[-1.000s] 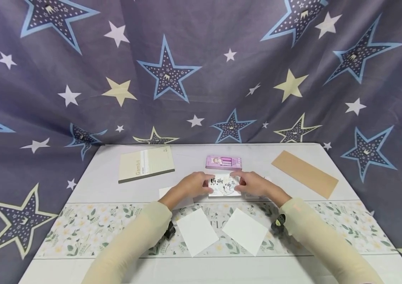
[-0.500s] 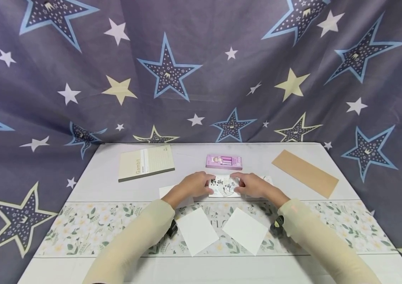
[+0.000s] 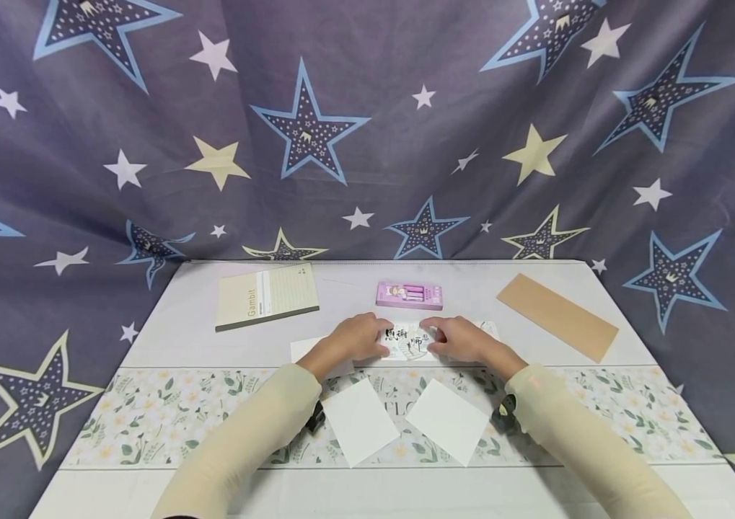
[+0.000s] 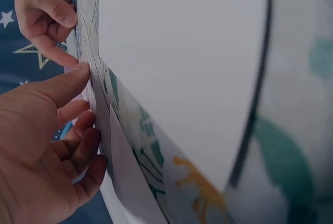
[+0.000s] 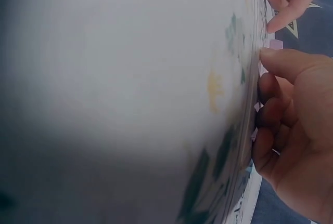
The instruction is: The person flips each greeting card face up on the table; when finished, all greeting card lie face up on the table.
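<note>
A white card with black brush lettering (image 3: pixel 411 343) lies flat near the middle of the table, between both hands. At its left edge my left hand (image 3: pixel 355 336) holds it, thumb at the near corner and forefinger at the far one. Holding the right edge the same way is my right hand (image 3: pixel 463 339). Both wrist views show the thumb and curled fingers of the left hand (image 4: pixel 57 146) and right hand (image 5: pixel 299 115) down at the table surface; the card is hardly visible there. Another white printed piece (image 3: pixel 490 329) shows partly behind the right hand.
Beyond the card lies a purple pen box (image 3: pixel 409 296). A cream notebook (image 3: pixel 267 298) is at back left, a brown paper strip (image 3: pixel 557 317) at right. Two white sheets, left (image 3: pixel 362 423) and right (image 3: pixel 449 422), lie between the forearms; another white sheet (image 3: pixel 305 349) is under the left wrist.
The lettered card has settled flatter onto the table between the hands. More of the printed piece behind the right hand shows. Both hands keep nearly the same place.
</note>
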Available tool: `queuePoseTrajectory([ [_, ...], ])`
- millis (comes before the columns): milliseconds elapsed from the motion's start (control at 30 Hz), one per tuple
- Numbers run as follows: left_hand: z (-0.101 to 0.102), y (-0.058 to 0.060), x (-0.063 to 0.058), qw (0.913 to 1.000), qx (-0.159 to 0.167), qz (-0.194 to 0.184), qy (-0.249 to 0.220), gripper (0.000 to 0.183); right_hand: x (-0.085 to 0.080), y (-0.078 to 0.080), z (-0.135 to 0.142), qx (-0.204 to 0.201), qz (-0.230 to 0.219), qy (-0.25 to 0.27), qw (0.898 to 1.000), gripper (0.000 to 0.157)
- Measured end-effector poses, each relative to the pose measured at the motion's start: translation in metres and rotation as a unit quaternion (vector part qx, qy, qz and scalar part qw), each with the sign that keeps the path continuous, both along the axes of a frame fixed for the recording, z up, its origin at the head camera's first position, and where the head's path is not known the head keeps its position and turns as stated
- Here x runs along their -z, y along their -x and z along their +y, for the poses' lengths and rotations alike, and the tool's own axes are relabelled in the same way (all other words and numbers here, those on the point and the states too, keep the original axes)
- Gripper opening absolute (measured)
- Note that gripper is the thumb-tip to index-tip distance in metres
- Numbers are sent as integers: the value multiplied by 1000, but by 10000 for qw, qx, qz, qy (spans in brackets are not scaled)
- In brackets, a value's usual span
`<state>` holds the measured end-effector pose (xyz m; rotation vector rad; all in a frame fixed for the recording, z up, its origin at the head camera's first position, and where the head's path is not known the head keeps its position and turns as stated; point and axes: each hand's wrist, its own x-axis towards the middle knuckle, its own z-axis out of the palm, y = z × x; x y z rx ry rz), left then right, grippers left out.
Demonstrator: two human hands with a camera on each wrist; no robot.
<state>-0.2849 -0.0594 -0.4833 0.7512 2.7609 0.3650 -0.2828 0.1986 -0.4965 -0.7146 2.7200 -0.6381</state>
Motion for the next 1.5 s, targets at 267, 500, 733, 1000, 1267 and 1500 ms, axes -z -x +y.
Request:
queuePoseTrajectory([
  [267, -2, 0, -1, 9999, 58, 55, 91, 62, 0, 1, 0, -38, 80, -11, 10000, 54],
  [500, -13, -1, -11, 9999, 109, 110, 40, 51, -5, 0, -2, -166, 45, 171, 9997, 52],
  [733, -36, -4, -21, 9996, -109, 156, -213, 59, -16, -1, -15, -346, 160, 341, 9987, 52],
  [1000, -73, -13, -27, 9980, -433, 133, -439, 58, -25, 1, -46, -633, 319, 565, 9959, 52],
  [1267, -116, -25, -24, 9953, -828, 34, -502, 61, -24, -1, -85, -720, 216, 574, 9955, 52],
  [1500, -145, -39, -15, 9928, -1071, -103, -521, 71, -16, 0, -116, -756, 176, 466, 9959, 53],
])
